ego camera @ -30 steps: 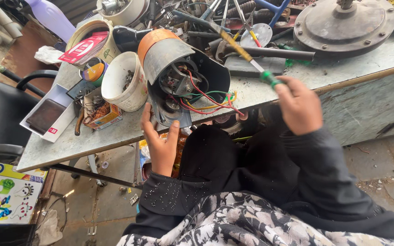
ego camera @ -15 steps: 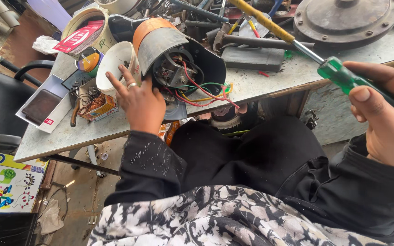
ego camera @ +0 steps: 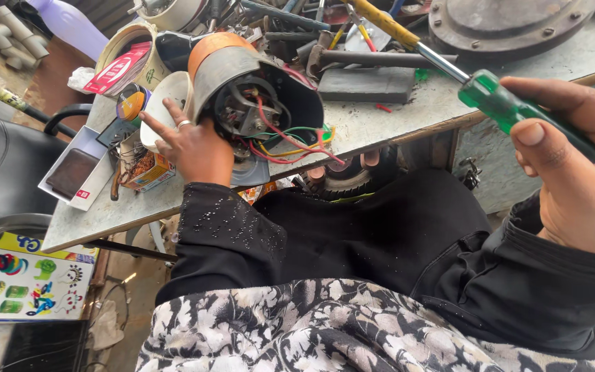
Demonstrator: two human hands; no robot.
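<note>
While the grey tabletop (ego camera: 408, 117) lies crowded with tools and parts, an opened motor housing (ego camera: 256, 103) with an orange cap rests tipped on its side near the front edge, red, green and yellow wires spilling out. The left hand (ego camera: 191, 148) presses against its near side, fingers spread, its grip loose. The right hand (ego camera: 576, 172) has its grip closed around a green-handled screwdriver (ego camera: 511, 107), raised at the right, well apart from the housing.
</note>
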